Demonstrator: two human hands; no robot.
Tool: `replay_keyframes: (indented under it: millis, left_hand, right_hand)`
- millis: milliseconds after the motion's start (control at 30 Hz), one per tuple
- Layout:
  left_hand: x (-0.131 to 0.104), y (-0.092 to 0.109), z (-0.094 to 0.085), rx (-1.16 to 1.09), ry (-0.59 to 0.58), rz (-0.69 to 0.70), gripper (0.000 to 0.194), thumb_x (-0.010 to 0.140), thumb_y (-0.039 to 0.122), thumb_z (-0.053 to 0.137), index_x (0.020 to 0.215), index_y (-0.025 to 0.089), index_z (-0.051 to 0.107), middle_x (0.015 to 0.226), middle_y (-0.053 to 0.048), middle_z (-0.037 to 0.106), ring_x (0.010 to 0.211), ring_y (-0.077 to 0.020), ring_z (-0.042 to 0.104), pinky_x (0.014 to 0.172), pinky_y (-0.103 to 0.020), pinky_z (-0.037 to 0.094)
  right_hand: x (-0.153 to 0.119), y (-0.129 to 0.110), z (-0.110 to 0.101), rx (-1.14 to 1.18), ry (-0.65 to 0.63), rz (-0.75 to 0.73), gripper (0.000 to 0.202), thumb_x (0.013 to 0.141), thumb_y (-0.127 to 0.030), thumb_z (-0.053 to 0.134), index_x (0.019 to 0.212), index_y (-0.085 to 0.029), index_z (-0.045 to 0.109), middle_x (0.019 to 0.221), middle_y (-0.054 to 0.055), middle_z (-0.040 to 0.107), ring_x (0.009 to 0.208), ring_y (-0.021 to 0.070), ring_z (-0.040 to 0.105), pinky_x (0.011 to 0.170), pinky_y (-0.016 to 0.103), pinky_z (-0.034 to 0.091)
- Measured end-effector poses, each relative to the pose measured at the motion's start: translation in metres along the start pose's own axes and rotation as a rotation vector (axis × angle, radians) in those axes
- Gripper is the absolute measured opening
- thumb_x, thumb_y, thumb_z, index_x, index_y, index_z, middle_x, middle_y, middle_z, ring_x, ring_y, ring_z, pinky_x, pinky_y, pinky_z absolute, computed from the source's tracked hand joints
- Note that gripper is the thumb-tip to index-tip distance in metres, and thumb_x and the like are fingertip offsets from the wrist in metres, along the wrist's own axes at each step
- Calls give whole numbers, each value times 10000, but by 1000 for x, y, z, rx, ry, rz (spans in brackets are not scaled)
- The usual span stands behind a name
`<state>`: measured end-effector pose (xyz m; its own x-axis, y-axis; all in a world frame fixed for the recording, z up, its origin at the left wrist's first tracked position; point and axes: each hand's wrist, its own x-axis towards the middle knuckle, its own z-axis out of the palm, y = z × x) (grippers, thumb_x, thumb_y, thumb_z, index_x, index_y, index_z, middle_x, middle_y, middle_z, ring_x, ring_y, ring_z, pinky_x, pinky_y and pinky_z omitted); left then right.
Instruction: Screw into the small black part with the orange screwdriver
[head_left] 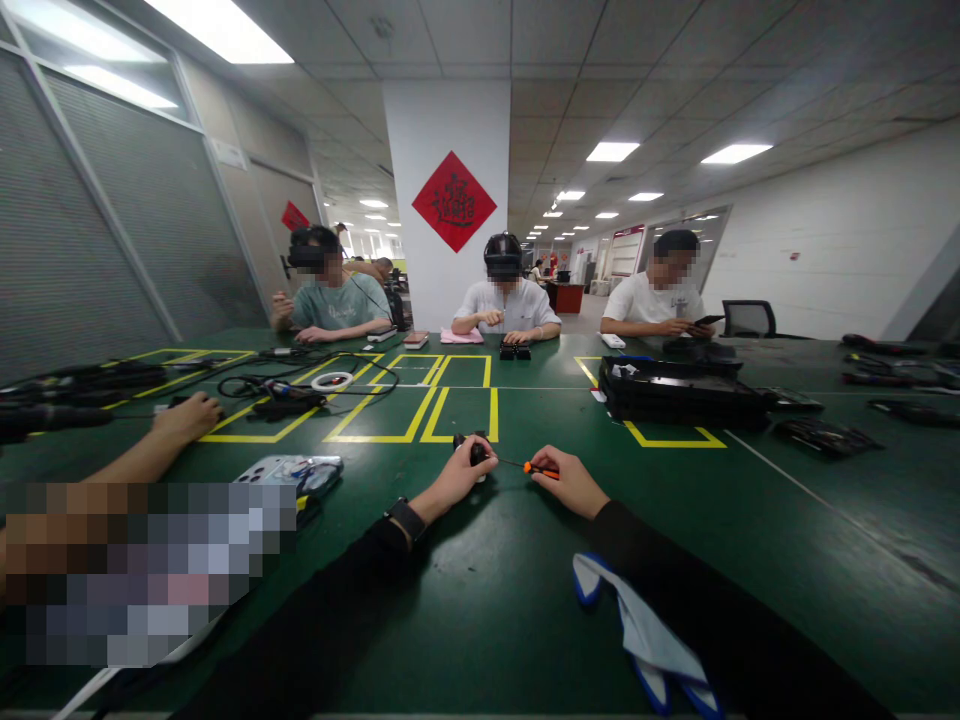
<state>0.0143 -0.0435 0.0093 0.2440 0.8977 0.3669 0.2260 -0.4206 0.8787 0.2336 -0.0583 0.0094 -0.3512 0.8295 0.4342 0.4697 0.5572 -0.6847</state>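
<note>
My left hand (459, 474) is closed around a small black and white object (478, 453) whose kind I cannot make out, partly hidden by the fingers. In my right hand (568, 482) is a screwdriver with an orange and black handle (541, 470). Its thin metal shaft points left toward the object in my left hand. Whether the tip touches that object is too small to tell. Both hands are just above the green table (480, 590). By my right forearm lies a pale glove with blue edging (652, 630).
At left, a co-worker's hand (187, 415) rests beside cables (285, 385) and a blurred-out device (315, 472). Yellow tape rectangles (375, 438) mark the table. A black case (675, 390) stands at the right, with bagged dark parts (825, 437) nearby. Three people sit across the table.
</note>
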Motion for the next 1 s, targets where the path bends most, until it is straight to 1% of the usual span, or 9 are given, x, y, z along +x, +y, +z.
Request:
replay_keyframes:
  millis: [133,333,533,700,800,900,1000]
  left_hand:
    - [0,1,0,5,11,13,184,710,304,547,835,174,511,819,-7,550,759,-120,499,703,-248,406]
    - [0,1,0,-4,23,-11,183,701,294,561,832,175,515,825,-13,558,782,-128,503,744,-265,403]
    - [0,1,0,-8,15,18,191,705,309,557,833,175,513,818,-12,558,766,-122,505,723,-254,404]
    - [0,2,2,-39,11,-69,228,716,367,530,831,172,504,730,5,548,657,-103,502,626,-230,407]
    - [0,2,3,-48,8,-94,240,724,387,513,836,175,500,695,13,541,637,-100,507,604,-222,404]
    - [0,2,2,-40,12,-88,222,721,369,522,831,178,503,693,12,546,639,-102,512,606,-224,408]
    - [0,1,2,-34,11,-81,214,723,363,521,832,180,503,688,14,546,631,-101,510,607,-226,409]
  right_hand:
    - [0,-1,-1,0,-4,-5,164,697,-187,528,857,-159,550,799,22,603,735,128,563,727,289,445]
    - [0,-2,-1,9,-4,5,164,693,-185,531,854,-156,549,797,25,603,731,129,564,730,293,447]
    - [0,0,-1,27,-6,3,156,696,-184,532,849,-156,543,803,23,601,738,129,563,736,293,447]
    - [-1,0,0,36,-12,7,161,698,-188,532,856,-154,546,798,22,601,730,127,563,727,291,449]
    - [-1,0,0,4,-12,-2,169,705,-204,535,867,-159,554,800,18,599,739,127,558,732,290,444]
    - [0,-2,0,-53,-4,-18,181,723,-234,535,888,-169,571,821,24,596,768,133,549,744,287,432]
    - [1,-3,1,-146,20,-37,162,760,-268,504,839,-170,605,828,39,589,807,149,529,761,295,410]
